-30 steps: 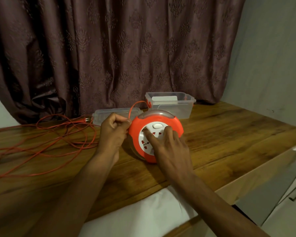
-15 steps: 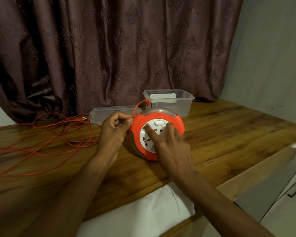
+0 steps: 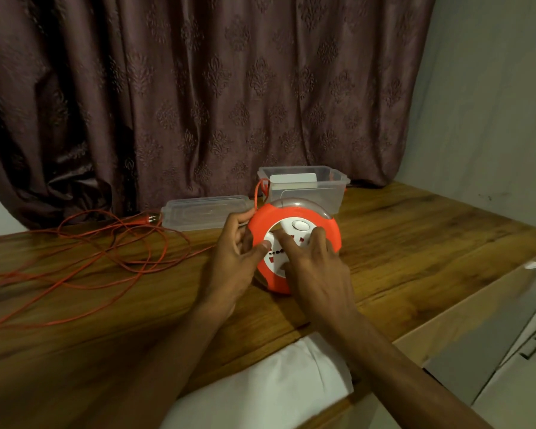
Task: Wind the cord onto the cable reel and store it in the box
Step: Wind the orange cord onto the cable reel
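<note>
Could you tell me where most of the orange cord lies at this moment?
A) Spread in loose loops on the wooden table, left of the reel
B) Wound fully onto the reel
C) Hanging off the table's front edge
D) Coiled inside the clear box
A: the orange cord sprawls in loose loops across the wooden table to the left of the reel, with its plug lying near the clear lid.

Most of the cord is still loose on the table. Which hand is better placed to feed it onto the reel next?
Left. The left hand sits at the reel's left edge, the side where the loose cord lies. The right hand has its fingers spread on the white socket face, likely placed to turn it.
</note>
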